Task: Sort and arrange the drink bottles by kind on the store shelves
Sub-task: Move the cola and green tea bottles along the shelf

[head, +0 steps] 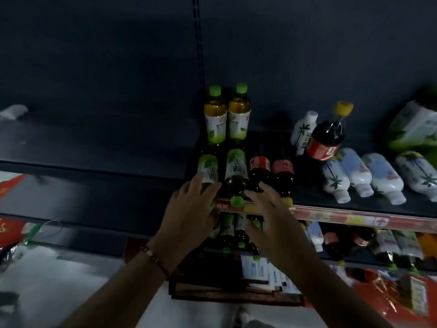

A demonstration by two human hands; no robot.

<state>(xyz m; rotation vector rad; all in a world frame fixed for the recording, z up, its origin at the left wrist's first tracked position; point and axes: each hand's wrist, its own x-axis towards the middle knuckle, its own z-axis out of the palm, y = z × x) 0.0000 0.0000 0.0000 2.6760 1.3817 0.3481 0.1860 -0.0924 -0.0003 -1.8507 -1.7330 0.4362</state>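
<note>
From the head camera, the step looks like lining up lying bottles at the shelf's (354, 204) front edge. The left hand (189, 209) rests with relaxed fingers on a green tea bottle (208, 169); the right hand (267, 204), fingers straight, touches a dark cola bottle (259, 174). Between the hands lies a second tea bottle (236, 174), its cap toward the person. Next likely calls for nudging these smooth, round plastic bodies parallel without rolling. Right of the grip, white coconut-drink bottles (383, 178) lie scattered.
</note>
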